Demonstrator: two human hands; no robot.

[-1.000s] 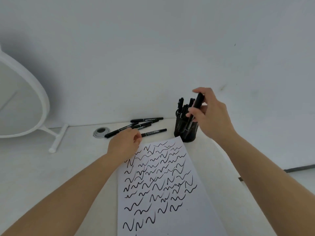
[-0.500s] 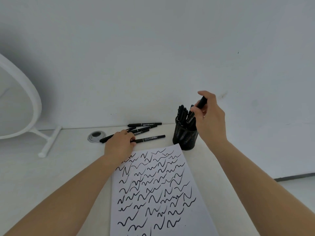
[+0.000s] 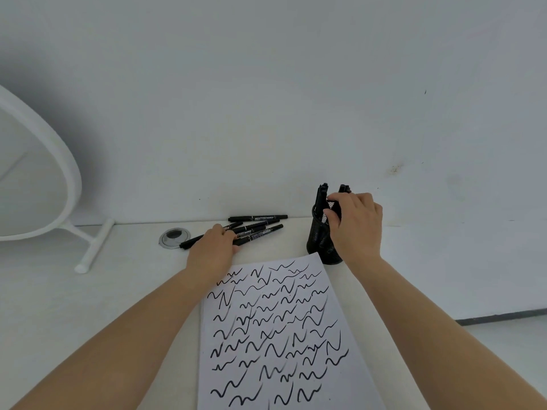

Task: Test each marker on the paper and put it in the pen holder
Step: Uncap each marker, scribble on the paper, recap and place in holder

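The marker is now down in the mesh pen holder, at 2 o'clock of the paper, so one more is finished. The right hand rests curled on its top. The left hand closes on loose markers at 11 o'clock.
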